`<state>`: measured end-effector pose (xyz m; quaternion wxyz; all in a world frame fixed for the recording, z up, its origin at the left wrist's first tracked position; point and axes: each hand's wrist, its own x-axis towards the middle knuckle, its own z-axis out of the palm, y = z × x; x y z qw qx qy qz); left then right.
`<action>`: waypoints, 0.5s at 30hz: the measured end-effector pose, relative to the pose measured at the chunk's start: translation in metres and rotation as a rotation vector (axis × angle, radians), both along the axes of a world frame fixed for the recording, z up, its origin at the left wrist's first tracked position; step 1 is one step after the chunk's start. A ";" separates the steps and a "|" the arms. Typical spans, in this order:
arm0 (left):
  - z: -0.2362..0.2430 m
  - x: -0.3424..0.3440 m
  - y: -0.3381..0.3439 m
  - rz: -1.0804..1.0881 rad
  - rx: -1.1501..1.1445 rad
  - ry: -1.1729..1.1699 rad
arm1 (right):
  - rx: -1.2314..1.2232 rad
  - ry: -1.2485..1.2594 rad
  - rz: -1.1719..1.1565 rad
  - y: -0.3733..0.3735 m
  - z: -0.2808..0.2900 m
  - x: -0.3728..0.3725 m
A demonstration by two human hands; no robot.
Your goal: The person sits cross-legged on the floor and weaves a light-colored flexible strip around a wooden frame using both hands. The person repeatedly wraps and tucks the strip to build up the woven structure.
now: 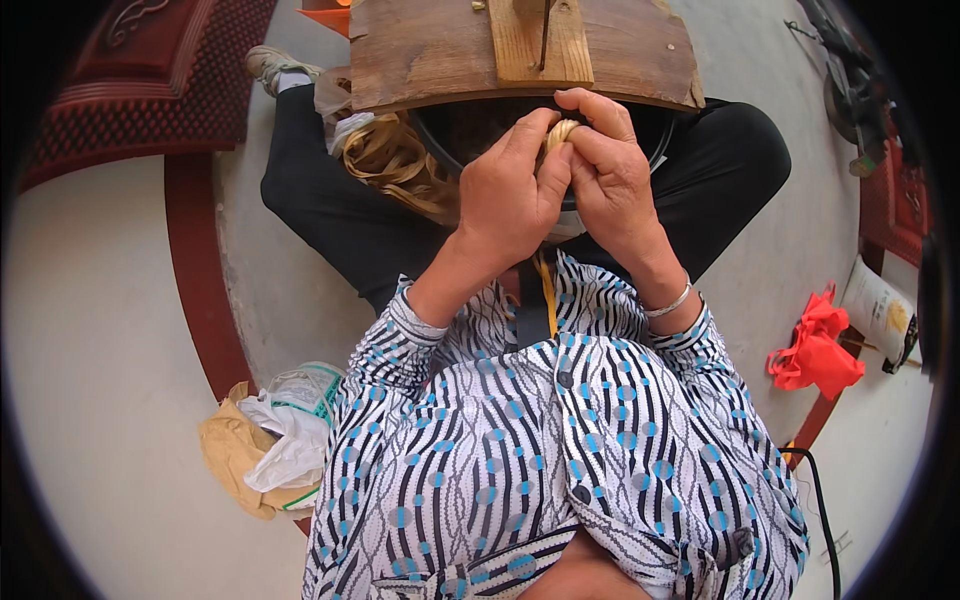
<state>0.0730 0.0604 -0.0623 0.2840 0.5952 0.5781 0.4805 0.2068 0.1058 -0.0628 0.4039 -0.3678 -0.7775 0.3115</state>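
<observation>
My left hand (510, 188) and my right hand (612, 172) meet in front of me, just below the wooden board's near edge. Between their fingertips they pinch a small pale-yellow piece (560, 134) that looks twisted or braided. Both hands are closed on it, and the fingers hide part of it. Beyond them lies the curved wooden board (425, 55), with a lighter wood block (515, 62) on top and a thin dark metal rod (545, 35) over the block. Under the board and my hands is a black basin (440, 140), its contents too dark to make out.
Flat tan strips (395, 165) bunch beside the basin, by my left leg. Paper and plastic bags (235, 440) lie on the floor at left. Red cloth or plastic (820, 350), a white sack (880, 305) and a black cable (825, 510) are at right. A carved dark-red panel (150, 90) stands far left.
</observation>
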 end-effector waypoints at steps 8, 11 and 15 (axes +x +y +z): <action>-0.003 0.003 -0.010 -0.135 -0.551 -0.954 | -0.200 0.243 -0.111 0.005 0.005 -0.005; -0.003 0.000 -0.029 -0.178 -0.517 -0.944 | -0.521 0.589 -0.082 0.008 -0.005 -0.007; -0.013 -0.014 -0.030 -0.046 -0.125 -0.045 | -0.773 0.828 -0.045 0.020 -0.006 0.002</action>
